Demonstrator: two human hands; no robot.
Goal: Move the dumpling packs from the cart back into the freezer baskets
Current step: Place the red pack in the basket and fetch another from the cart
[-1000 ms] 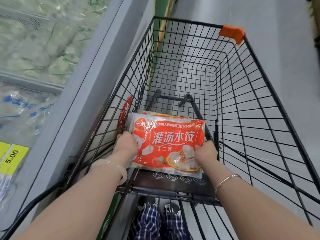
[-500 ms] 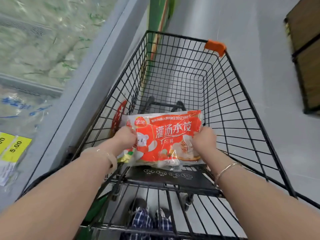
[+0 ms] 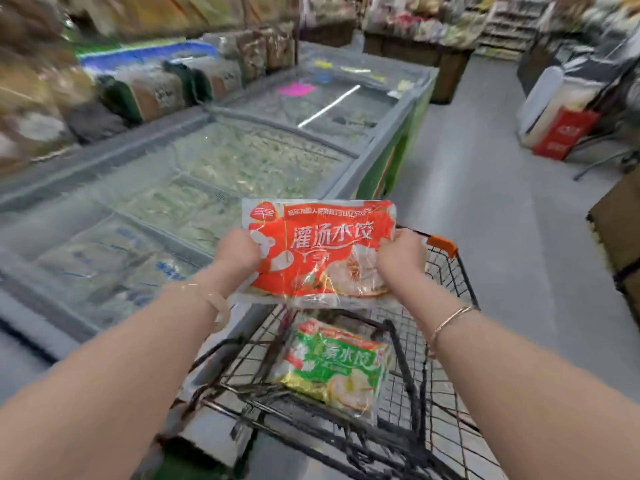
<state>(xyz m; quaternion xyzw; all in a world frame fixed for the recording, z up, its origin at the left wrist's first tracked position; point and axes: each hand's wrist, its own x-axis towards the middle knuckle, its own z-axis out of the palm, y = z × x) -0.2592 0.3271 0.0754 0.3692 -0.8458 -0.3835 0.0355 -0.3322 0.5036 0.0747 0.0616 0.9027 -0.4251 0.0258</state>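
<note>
A red dumpling pack (image 3: 322,249) hangs in the air above the black wire cart (image 3: 446,278). My left hand (image 3: 237,249) grips its left edge and my right hand (image 3: 401,254) grips its right edge. Below it, a green dumpling pack (image 3: 334,367) lies on the cart's near shelf. The chest freezer (image 3: 214,168) with glass lids runs along the left, beside the cart, with frozen packs under the glass.
Shelves of bagged goods (image 3: 145,84) stand behind the freezer. The grey aisle floor (image 3: 491,209) stretches to the right of the cart. A red box (image 3: 562,133) and a wooden display (image 3: 620,230) stand at the right side.
Both hands have lifted the red pack up out of the cart. My view has swung upward to the freezer and aisle, and the green pack underneath now shows.
</note>
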